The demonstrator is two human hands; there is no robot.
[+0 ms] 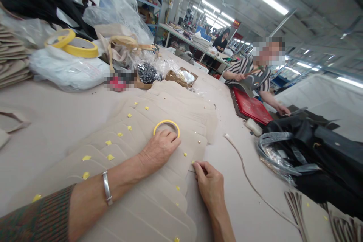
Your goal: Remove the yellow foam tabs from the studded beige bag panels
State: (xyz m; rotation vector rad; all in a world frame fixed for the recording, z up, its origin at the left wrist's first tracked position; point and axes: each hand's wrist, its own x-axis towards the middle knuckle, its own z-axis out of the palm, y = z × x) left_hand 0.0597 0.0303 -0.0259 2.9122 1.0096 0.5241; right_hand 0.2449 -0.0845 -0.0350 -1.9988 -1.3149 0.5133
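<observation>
- The beige panels point(141, 196) lie overlapped in a fanned row across the middle of the worktop point(87, 107), from top centre to the bottom edge of the frame; the stagger probably keeps each margin exposed and easy to reach.
- The left hand point(160, 149) grasps the near rim of a yellow tape roll point(166, 122) above the panels at centre, likely keeping it close to where the fingers work.
- The right hand point(210, 181), right of centre, pinches the corner of a panel between thumb and forefinger, right beside a small yellow tab; this grip seems meant for precise control of the edge.
- More yellow tabs point(110, 157) dot the panels on both sides of the left forearm, spaced out, perhaps so that each panel carries its own.
- Spare tape rolls point(82, 48) rest on a white wrapped bundle point(66, 72) at upper left, apparently parked off the working area.
- A pale cord point(243, 166) runs loosely down the right side, between the panels and black bags point(331, 151).
- At upper right, another person in a striped top point(241, 68) handles a grey piece over a red slab point(251, 106).
</observation>
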